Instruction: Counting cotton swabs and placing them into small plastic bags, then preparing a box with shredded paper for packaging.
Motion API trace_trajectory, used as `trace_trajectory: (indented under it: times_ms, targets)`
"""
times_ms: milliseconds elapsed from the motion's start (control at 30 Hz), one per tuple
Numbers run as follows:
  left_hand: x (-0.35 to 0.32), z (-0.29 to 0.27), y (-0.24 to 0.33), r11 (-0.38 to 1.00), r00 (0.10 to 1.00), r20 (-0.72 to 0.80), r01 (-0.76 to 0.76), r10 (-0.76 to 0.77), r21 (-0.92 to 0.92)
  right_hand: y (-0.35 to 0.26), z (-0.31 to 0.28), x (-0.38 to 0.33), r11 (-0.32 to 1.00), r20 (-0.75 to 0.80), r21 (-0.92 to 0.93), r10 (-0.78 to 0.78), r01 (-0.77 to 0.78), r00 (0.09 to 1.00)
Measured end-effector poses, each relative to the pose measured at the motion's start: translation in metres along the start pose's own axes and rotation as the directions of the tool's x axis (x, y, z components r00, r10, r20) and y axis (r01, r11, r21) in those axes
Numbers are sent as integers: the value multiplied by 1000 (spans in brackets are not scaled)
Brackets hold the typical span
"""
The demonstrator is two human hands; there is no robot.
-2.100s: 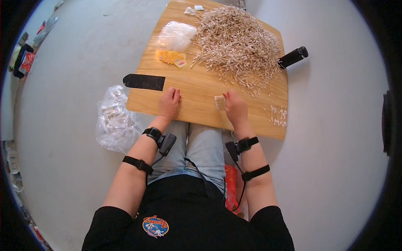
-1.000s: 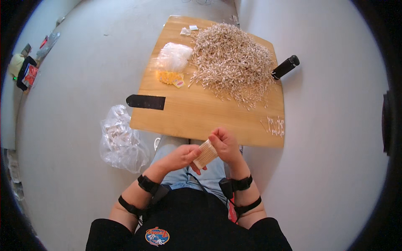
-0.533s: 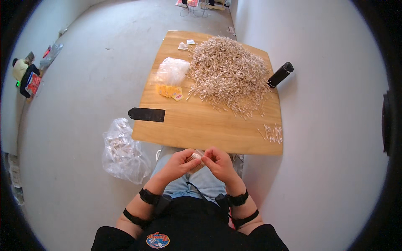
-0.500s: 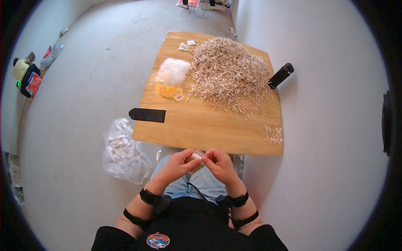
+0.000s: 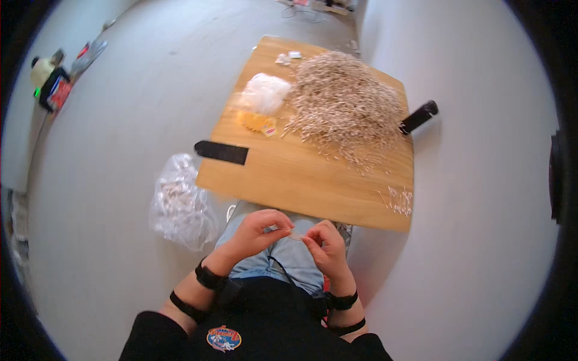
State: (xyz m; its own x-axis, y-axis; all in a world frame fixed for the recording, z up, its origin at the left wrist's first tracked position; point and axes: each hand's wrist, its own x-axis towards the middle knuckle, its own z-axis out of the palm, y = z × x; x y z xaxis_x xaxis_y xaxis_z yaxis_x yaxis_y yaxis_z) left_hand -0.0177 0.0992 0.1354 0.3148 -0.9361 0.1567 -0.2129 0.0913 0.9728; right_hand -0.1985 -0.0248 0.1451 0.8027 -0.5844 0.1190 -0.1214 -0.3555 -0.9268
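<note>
Two fingertip grips, left hand (image 5: 261, 232) and right hand (image 5: 328, 249), now wider apart, pinch a clear packet (image 5: 295, 236) off the near edge of the table (image 5: 301, 186), suggesting work at the packet's rim

Small translucent packet (image 5: 296, 236) — held aslant above the jeans (image 5: 288, 260).

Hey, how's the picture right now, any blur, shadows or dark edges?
Head view: blur merges sticks in the heap of pale cotton swabs; head view: the small translucent plastic piece between the bare left hand and bare right hand barely stands out; head view: a shadow falls below the light wooden tabletop at right, and the picture's corners are black.
</note>
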Motion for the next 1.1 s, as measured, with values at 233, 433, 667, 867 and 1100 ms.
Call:
trace_trajectory:
  times_ms: [233,433,667,867,1100]
  targets:
    - [0,0,-12,977,982,136,-150,130,149,2,-4,-7,983,-14,-178,-52,49,999]
    - [-16,8,-13,851,977,121,-213,176,481,-8,17,4,968,157,-238,-43,80,987]
    - [-40,-29,-26,866,980,69,-197,187,460,-19,37,25,953,267,-269,-62,136,962]
    - [-71,-66,-36,934,1000,-9,14,-12,358,-21,77,59,960,421,-201,-97,197,902]
    - [-168,-141,-162,725,662,-634,651,-400,222,84,84,104,968,106,-250,64,-36,992]
